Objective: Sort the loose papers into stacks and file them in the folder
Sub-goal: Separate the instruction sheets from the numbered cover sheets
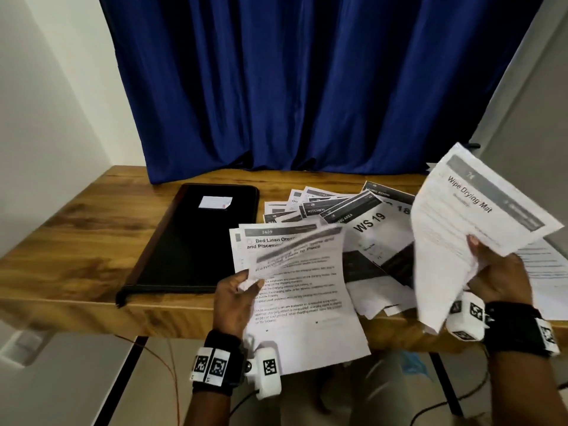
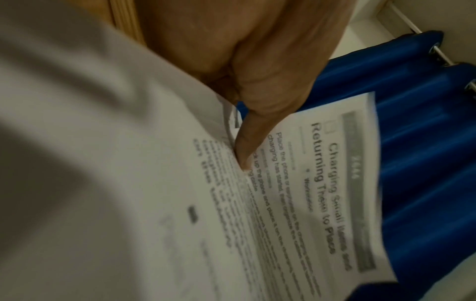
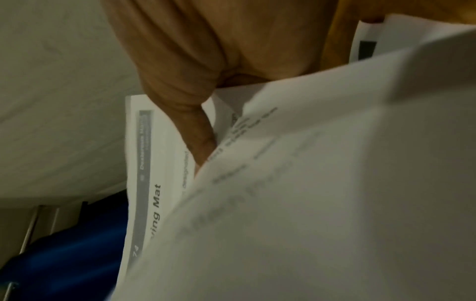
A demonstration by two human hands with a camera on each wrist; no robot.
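My left hand (image 1: 236,298) pinches a few printed sheets (image 1: 302,290) at their left edge, lifted over the table's front edge; its thumb (image 2: 253,130) presses on the page headed "Charging Small Items" (image 2: 322,193). Raised at the right, my right hand (image 1: 495,272) grips sheets headed "Wipe Drying Mat" (image 1: 461,216), with the thumb (image 3: 195,132) on top of the page (image 3: 154,163). Several loose papers (image 1: 347,216) lie fanned on the wooden table (image 1: 76,229) between the hands. A closed black folder (image 1: 196,238) with a white label lies flat to the left of them.
A blue curtain (image 1: 307,87) hangs behind the table. White walls stand left and right. More sheets (image 1: 544,265) lie at the table's right end. Cables run over the floor below the front edge.
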